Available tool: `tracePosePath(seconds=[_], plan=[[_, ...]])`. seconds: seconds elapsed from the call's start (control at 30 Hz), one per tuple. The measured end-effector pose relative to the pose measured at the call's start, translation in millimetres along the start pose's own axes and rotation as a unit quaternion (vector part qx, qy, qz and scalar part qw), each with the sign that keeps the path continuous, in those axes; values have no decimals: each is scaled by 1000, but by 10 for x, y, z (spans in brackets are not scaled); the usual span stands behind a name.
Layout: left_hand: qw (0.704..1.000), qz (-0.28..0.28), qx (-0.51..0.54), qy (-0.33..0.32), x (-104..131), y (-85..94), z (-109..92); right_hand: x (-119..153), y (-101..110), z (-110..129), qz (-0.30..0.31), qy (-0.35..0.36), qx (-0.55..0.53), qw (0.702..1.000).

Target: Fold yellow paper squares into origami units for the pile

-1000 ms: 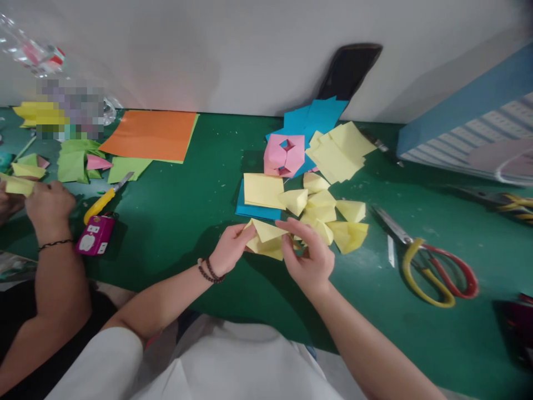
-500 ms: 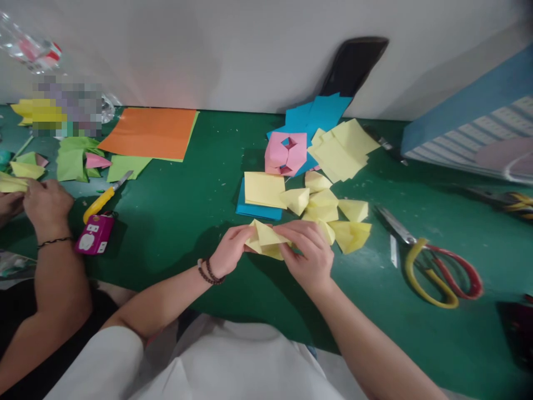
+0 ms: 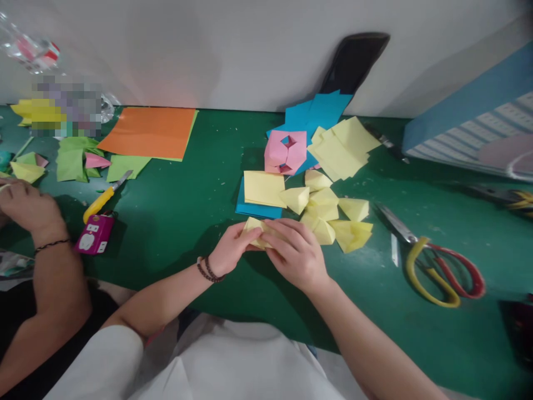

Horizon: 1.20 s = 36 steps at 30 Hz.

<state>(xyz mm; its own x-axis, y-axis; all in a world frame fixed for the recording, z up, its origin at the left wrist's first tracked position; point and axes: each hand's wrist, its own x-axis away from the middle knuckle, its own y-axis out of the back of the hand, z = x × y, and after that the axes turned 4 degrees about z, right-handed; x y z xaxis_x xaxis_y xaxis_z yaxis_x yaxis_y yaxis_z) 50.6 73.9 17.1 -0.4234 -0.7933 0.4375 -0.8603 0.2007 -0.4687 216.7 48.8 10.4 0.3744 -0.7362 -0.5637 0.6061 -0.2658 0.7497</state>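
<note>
One left hand (image 3: pixel 227 250) and one right hand (image 3: pixel 297 255) are holding a folded yellow sheet (image 3: pixel 251 224) over a green table (image 3: pixel 183 205).
Head view: both are pinching it, fingers (image 3: pixel 291 230) partly hiding it; yellow folded pieces (image 3: pixel 322 205) are lying just beyond the right hand, a pink paper form (image 3: pixel 292 153) farther back, scissors (image 3: pixel 411 239) to the right.

Held yellow paper (image 3: pixel 252 223) partly hidden by the hands (image 3: pixel 227 251) (image 3: pixel 298 255), bottle (image 3: pixel 32 54) cropped left
</note>
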Motion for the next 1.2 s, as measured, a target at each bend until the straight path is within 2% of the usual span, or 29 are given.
tracePosePath(seconds=[0.1,0.27,0.53,0.73,0.87,0.97,1.2], plan=[[1000,-18,15,0,-25,25,-7,-8,19,-11,0,-28,-19,999],[1000,-12,24,11,-36,57,-28,19,52,-59,-8,-75,-28,997],[998,-24,38,41,-13,52,-76,75,36,-70,-32,7,3,999],[995,-16,64,71,-43,93,-123,63,19,-98,-74,-19,14,997],[994,-13,67,82,-45,96,-179,102,2,-112,-69,6,-3,998],[997,-21,41,69,-32,86,-188,109,-3,-89,-69,16,-18,997],[993,-65,-96,-36,30,96,-111,23,12,3,-82,-71,-32,994]])
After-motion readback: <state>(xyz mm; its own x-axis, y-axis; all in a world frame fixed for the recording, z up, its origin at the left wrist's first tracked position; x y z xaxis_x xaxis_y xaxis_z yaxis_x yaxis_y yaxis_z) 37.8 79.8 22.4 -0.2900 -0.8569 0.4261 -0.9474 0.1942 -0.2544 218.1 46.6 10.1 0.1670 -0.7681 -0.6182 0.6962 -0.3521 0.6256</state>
